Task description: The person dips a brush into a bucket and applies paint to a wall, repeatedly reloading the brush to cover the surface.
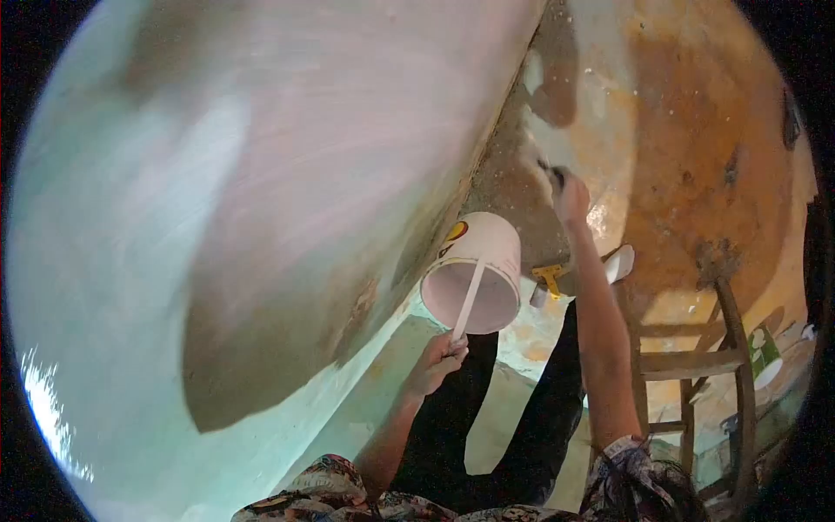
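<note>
My left hand [439,364] is closed around the white handle of a pale bucket [500,248]. The bucket is tipped with its mouth toward me, showing a pinkish-white inside, and a red-and-yellow mark is on its side. Farther out, my right hand [571,200] is closed around a dark-handled tool [555,174]. Its far end is blurred against a whitish patch beside the wall's foot, so I cannot tell its kind.
A large pale wall [348,130] rises on the left. A yellow tool [548,277] lies on the stained floor [704,174] near the bucket. At right stand a wooden ladder-like frame [691,364] and a green-and-white container [765,358].
</note>
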A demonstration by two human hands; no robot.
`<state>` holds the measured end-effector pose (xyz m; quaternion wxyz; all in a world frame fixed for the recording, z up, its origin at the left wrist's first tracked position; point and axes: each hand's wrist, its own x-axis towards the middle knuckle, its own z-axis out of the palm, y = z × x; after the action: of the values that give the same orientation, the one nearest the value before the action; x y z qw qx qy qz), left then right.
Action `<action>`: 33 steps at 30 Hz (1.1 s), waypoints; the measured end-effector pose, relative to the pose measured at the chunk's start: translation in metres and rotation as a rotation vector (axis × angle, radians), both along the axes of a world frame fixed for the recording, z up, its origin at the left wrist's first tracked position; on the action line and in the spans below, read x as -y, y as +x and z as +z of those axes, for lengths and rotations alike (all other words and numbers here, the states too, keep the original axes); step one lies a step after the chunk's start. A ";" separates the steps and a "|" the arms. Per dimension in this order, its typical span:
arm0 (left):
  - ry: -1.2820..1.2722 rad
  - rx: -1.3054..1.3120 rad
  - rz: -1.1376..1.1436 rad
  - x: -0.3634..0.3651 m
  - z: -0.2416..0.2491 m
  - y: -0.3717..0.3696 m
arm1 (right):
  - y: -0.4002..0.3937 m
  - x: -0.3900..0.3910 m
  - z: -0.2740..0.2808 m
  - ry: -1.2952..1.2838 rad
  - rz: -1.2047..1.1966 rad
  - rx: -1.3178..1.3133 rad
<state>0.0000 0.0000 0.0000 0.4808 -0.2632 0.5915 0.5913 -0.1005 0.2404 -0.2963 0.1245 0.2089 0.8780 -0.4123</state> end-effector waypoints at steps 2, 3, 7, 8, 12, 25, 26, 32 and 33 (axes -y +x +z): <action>-0.027 0.015 0.040 -0.001 -0.007 0.001 | 0.015 -0.002 0.047 -0.078 -0.098 0.130; -0.110 0.032 0.079 -0.015 0.050 -0.011 | 0.017 -0.003 0.108 -0.169 -0.152 0.225; -0.182 -0.049 0.159 -0.034 0.074 -0.027 | 0.029 -0.024 0.153 -0.293 -0.172 -0.149; -0.165 -0.091 0.192 -0.037 0.073 -0.031 | 0.011 -0.030 0.185 -0.366 -0.130 -0.186; 0.030 -0.214 0.284 -0.060 0.061 -0.031 | -0.035 -0.043 0.311 -0.817 -0.043 -0.222; 0.283 -0.264 0.214 -0.037 0.028 0.008 | -0.110 0.032 0.486 -0.951 0.354 -0.733; 0.286 -0.263 0.215 -0.034 0.026 0.011 | -0.111 0.037 0.486 -0.925 0.337 -0.715; 0.184 -0.209 0.183 -0.032 0.055 -0.005 | -0.107 0.042 0.467 -0.759 0.278 -0.584; 0.167 -0.190 0.168 -0.033 0.060 -0.009 | -0.105 0.041 0.455 -0.734 0.258 -0.576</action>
<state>-0.0085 0.0333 0.0598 0.3918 -0.2134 0.5590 0.6989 -0.2051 0.1992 0.1590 -0.0082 -0.0819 0.6920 -0.7172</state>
